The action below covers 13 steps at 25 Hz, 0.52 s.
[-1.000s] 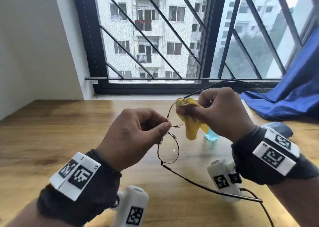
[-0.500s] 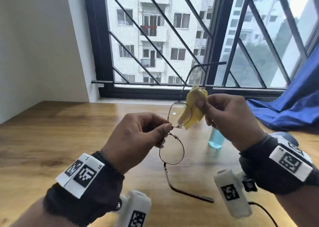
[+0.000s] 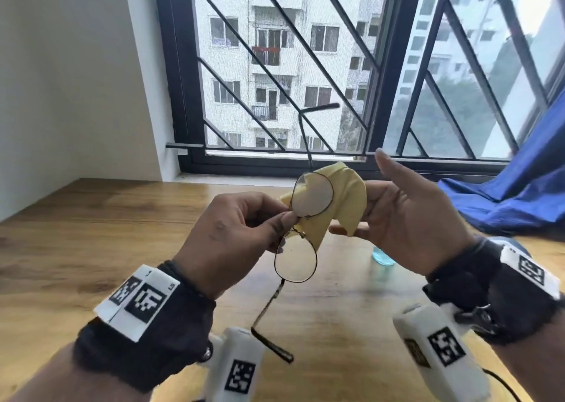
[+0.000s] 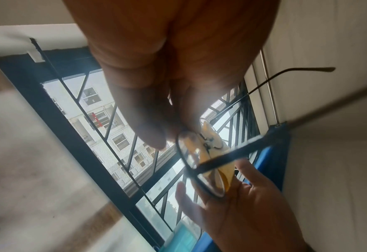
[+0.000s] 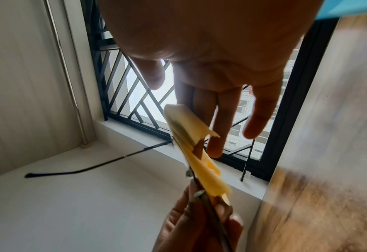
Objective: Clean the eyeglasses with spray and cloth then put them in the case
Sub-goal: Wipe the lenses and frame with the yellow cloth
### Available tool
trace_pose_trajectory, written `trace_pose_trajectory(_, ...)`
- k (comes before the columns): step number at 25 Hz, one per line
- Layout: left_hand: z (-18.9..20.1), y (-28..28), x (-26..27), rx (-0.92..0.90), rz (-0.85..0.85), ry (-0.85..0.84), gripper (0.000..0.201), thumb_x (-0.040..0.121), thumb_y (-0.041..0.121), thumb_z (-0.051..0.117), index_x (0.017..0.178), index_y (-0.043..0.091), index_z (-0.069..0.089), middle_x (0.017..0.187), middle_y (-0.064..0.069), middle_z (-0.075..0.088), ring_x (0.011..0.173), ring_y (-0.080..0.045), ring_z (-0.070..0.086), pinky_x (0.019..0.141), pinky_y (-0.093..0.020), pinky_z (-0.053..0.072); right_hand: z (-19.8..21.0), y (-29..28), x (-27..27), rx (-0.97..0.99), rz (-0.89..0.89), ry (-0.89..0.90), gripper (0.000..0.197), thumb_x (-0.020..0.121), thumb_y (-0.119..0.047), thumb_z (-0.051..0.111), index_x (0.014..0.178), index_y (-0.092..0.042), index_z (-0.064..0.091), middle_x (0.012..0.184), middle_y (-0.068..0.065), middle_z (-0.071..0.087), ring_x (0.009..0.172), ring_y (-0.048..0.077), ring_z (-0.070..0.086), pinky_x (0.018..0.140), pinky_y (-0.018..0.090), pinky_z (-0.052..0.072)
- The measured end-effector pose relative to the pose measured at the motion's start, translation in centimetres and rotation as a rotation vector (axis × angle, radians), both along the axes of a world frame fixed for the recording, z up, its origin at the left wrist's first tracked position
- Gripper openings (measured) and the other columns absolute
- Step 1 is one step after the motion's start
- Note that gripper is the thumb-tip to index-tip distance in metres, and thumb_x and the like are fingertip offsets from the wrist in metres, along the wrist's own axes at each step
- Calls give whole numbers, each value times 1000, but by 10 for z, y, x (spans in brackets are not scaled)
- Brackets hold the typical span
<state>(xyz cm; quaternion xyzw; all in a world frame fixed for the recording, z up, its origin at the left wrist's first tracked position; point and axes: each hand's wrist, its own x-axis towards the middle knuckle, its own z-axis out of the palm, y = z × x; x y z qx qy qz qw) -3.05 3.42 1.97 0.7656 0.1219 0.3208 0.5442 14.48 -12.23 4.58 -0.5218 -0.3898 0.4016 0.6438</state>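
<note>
Thin dark wire-rimmed eyeglasses hang upright in the air over the wooden table, one lens above the other and both temples unfolded. My left hand pinches them at the bridge, as the left wrist view also shows. A yellow cloth is draped over the straight fingers of my right hand, just behind the upper lens. The thumb stands up, off the cloth. In the right wrist view the cloth lies against the fingers.
A pale blue spray bottle stands on the table behind my right hand, mostly hidden. A blue curtain is heaped at the right. The barred window closes the far side and a white wall the left.
My left hand has lifted the glasses and turned them more upright. My right hand has stopped pinching the cloth on the upper lens and opened, thumb raised, cloth now behind the lens.
</note>
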Motion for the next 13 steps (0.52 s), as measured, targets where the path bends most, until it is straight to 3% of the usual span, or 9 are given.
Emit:
trace_pose_trajectory(4,0,-5,0,52,0,27,7,85,13,77,83,7,76,73,-18,75,64,-22,69,71,-41,62,-10,5,-9,-15,78,-42,89,94,-70,25,123,1,70,129,31,65,116,40,49,116,63,29)
trace_pose_trajectory(8,2,5,0,-8,61,4,9,86,12,75,88,4,74,68,-8,73,61,-18,69,65,-32,62,-4,1,-2,45,1,6,88,92,-69,26,118,-1,74,124,25,70,126,39,58,118,63,29)
trace_pose_trajectory(11,1,-4,0,53,27,59,7,87,12,75,88,5,74,73,-15,75,66,-25,71,69,-38,63,-11,5,-7,24,42,-11,86,93,-69,26,120,-4,74,126,22,70,125,36,56,117,63,29)
trace_pose_trajectory(13,1,-1,-1,35,44,40,6,87,11,74,85,6,74,72,-12,75,65,-21,70,67,-35,63,-13,6,-9,3,60,-36,87,93,-69,25,121,-2,73,128,23,69,126,35,57,116,63,29)
